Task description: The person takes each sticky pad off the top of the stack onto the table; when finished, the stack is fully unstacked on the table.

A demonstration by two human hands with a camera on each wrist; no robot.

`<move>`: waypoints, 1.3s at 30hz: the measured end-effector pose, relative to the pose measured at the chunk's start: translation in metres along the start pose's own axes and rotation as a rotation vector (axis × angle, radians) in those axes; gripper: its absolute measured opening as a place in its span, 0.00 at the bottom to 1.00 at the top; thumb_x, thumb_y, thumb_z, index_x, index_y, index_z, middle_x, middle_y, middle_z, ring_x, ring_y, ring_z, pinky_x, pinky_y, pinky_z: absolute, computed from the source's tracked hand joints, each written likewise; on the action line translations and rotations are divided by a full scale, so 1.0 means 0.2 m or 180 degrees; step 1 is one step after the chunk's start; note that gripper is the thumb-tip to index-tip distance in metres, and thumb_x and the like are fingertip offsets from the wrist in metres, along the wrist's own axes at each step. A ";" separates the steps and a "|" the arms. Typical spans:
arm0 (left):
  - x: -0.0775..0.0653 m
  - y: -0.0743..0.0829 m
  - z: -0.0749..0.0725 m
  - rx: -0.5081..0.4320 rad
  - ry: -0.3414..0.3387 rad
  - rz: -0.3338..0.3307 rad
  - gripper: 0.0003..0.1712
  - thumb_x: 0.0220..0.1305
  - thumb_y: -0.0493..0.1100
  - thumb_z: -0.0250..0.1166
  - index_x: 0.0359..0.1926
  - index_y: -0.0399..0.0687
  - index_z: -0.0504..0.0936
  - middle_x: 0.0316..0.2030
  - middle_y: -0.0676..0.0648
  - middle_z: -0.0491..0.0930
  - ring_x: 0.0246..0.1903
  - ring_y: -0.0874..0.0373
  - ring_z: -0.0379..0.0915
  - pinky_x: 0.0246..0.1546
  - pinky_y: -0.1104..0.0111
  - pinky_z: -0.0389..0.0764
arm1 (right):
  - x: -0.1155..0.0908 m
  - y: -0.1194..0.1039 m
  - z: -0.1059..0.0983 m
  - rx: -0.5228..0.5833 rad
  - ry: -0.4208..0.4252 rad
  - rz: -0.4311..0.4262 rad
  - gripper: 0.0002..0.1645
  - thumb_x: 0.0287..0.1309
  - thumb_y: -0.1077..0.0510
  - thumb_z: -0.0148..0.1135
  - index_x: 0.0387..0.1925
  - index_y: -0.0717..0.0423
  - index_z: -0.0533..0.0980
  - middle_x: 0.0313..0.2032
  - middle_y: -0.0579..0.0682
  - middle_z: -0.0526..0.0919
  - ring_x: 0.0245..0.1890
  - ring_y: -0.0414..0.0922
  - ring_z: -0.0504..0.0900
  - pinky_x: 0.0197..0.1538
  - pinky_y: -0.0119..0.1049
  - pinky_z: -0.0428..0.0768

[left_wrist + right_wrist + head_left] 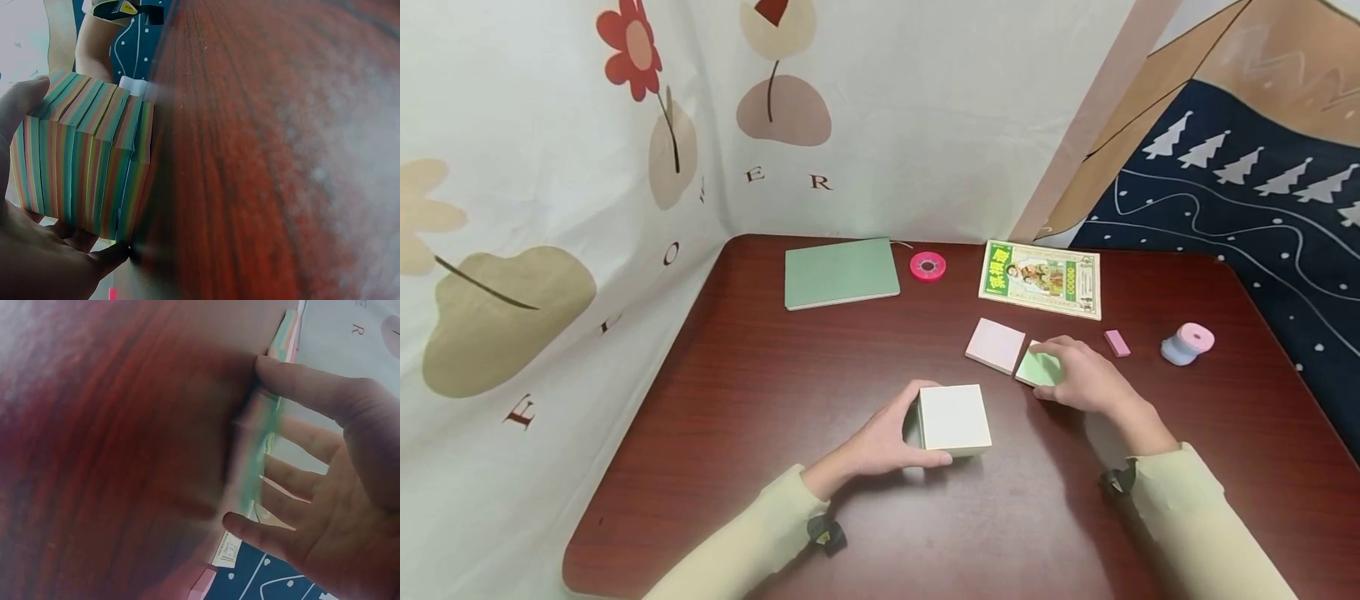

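My left hand [882, 435] grips a thick stack of sticky note pads [955, 417], thumb on the near side and fingers round the far side. The stack's top looks pale cream. In the left wrist view the stack's sides [81, 162] show striped layers of green, pink, yellow and orange. To the right, my right hand [1088, 377] holds a thin light green sticky note pad [1037, 369] on the table by its edges, between thumb and fingers. Part of that pad is hidden under the hand. Just left of it lies a pale pink sticky note pad [996, 345].
At the back of the brown table [737, 400] are a green notebook [842, 273], a pink tape roll [928, 267] and an illustrated paper packet [1041, 279]. A small pink block [1117, 343] and a pink-and-blue spool-shaped thing [1187, 344] stand at the right. Printed cloth hangs behind.
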State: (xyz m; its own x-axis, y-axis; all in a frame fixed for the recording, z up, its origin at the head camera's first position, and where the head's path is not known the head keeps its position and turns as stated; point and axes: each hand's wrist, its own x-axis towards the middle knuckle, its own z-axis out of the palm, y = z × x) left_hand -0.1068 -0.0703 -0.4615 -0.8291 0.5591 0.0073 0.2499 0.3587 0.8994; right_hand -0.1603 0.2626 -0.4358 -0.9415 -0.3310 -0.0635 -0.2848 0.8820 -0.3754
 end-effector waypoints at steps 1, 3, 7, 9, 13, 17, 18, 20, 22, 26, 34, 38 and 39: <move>0.00 0.00 0.00 -0.0002 -0.0004 -0.0002 0.49 0.44 0.57 0.79 0.65 0.61 0.63 0.53 0.59 0.72 0.50 0.61 0.69 0.53 0.59 0.70 | 0.00 -0.01 0.00 -0.0012 -0.0036 0.0023 0.38 0.45 0.54 0.76 0.59 0.59 0.76 0.55 0.64 0.75 0.54 0.60 0.72 0.50 0.59 0.73; 0.00 0.00 0.00 -0.0008 -0.0012 -0.0009 0.49 0.44 0.57 0.79 0.65 0.61 0.63 0.53 0.59 0.72 0.50 0.61 0.69 0.53 0.59 0.69 | -0.01 -0.01 -0.01 -0.0041 -0.0118 0.0068 0.38 0.46 0.53 0.76 0.60 0.59 0.75 0.56 0.64 0.74 0.55 0.61 0.71 0.50 0.60 0.73; 0.00 0.00 0.00 -0.0021 -0.0007 -0.0012 0.49 0.44 0.56 0.79 0.65 0.61 0.63 0.53 0.59 0.72 0.50 0.61 0.69 0.52 0.59 0.70 | -0.01 -0.03 -0.03 -0.0146 -0.0225 0.0121 0.39 0.49 0.50 0.74 0.62 0.58 0.73 0.58 0.65 0.72 0.57 0.62 0.69 0.49 0.63 0.73; 0.00 0.00 0.00 -0.0037 0.0004 -0.0006 0.49 0.44 0.56 0.79 0.65 0.62 0.63 0.53 0.59 0.73 0.49 0.61 0.69 0.52 0.60 0.70 | -0.01 -0.04 -0.05 -0.0194 -0.0215 0.0129 0.39 0.50 0.48 0.74 0.63 0.58 0.73 0.59 0.65 0.72 0.58 0.62 0.69 0.50 0.64 0.73; 0.00 0.00 -0.01 -0.0064 0.0009 -0.0001 0.48 0.44 0.55 0.79 0.64 0.63 0.63 0.52 0.59 0.73 0.49 0.60 0.69 0.51 0.60 0.70 | -0.02 -0.11 -0.11 -0.0168 -0.0132 0.0081 0.38 0.54 0.47 0.71 0.64 0.57 0.72 0.61 0.63 0.71 0.60 0.61 0.67 0.52 0.65 0.70; 0.00 0.00 -0.01 -0.0067 -0.0001 -0.0011 0.48 0.44 0.55 0.79 0.64 0.63 0.63 0.52 0.59 0.73 0.49 0.60 0.69 0.52 0.60 0.70 | -0.03 -0.22 -0.15 -0.0002 0.0032 -0.0123 0.34 0.58 0.48 0.68 0.64 0.54 0.72 0.62 0.59 0.71 0.62 0.58 0.67 0.53 0.64 0.71; 0.00 0.00 -0.01 -0.0062 -0.0003 -0.0009 0.48 0.44 0.55 0.79 0.64 0.63 0.63 0.52 0.60 0.73 0.49 0.60 0.69 0.52 0.60 0.70 | -0.04 -0.25 -0.15 0.0069 0.0087 -0.0205 0.33 0.58 0.48 0.68 0.64 0.53 0.73 0.62 0.59 0.72 0.62 0.58 0.68 0.53 0.63 0.72; 0.00 0.00 -0.01 -0.0052 -0.0008 -0.0001 0.48 0.44 0.55 0.80 0.64 0.63 0.63 0.53 0.60 0.73 0.50 0.61 0.69 0.53 0.60 0.70 | -0.05 -0.32 -0.16 0.0204 0.0200 -0.0415 0.33 0.58 0.48 0.69 0.63 0.52 0.74 0.61 0.57 0.73 0.61 0.56 0.70 0.54 0.60 0.73; 0.00 0.00 -0.01 -0.0045 -0.0016 0.0019 0.48 0.44 0.55 0.80 0.65 0.62 0.63 0.53 0.60 0.72 0.51 0.61 0.69 0.54 0.60 0.69 | -0.06 -0.39 -0.16 0.0370 0.0278 -0.0684 0.32 0.58 0.47 0.70 0.62 0.51 0.75 0.61 0.54 0.74 0.61 0.53 0.71 0.57 0.56 0.72; 0.00 0.00 -0.01 -0.0024 -0.0031 0.0040 0.49 0.44 0.56 0.79 0.65 0.61 0.63 0.54 0.60 0.72 0.50 0.61 0.69 0.53 0.60 0.69 | -0.08 -0.52 -0.15 0.0534 0.0184 -0.1212 0.33 0.59 0.43 0.68 0.63 0.49 0.74 0.63 0.48 0.72 0.63 0.47 0.69 0.60 0.49 0.71; 0.00 0.00 -0.02 0.0040 -0.0075 0.0077 0.49 0.43 0.59 0.79 0.64 0.69 0.62 0.51 0.59 0.73 0.48 0.60 0.71 0.51 0.61 0.71 | -0.10 -0.66 -0.06 0.0264 -0.0146 -0.1714 0.47 0.47 0.34 0.73 0.66 0.47 0.71 0.66 0.48 0.69 0.65 0.46 0.67 0.63 0.47 0.68; 0.00 0.00 -0.02 0.0096 -0.0093 0.0076 0.50 0.43 0.59 0.79 0.64 0.67 0.61 0.54 0.58 0.72 0.49 0.60 0.70 0.52 0.61 0.71 | -0.11 -0.66 -0.03 0.0097 -0.0239 -0.1788 0.48 0.44 0.39 0.77 0.66 0.49 0.71 0.65 0.49 0.69 0.61 0.45 0.70 0.60 0.44 0.71; 0.00 0.00 -0.02 0.0101 -0.0100 0.0071 0.50 0.43 0.59 0.79 0.65 0.67 0.61 0.55 0.58 0.71 0.49 0.60 0.70 0.51 0.61 0.71 | -0.11 -0.66 -0.02 0.0064 -0.0260 -0.1782 0.48 0.43 0.40 0.78 0.66 0.49 0.71 0.64 0.48 0.69 0.61 0.45 0.70 0.58 0.44 0.72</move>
State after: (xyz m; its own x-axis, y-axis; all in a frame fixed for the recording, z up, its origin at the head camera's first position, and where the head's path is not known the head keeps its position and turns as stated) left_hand -0.1085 -0.0732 -0.4604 -0.8070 0.5904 0.0131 0.2844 0.3690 0.8849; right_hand -0.1031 0.1545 -0.3805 -0.6305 -0.7721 0.0794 -0.7325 0.5581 -0.3898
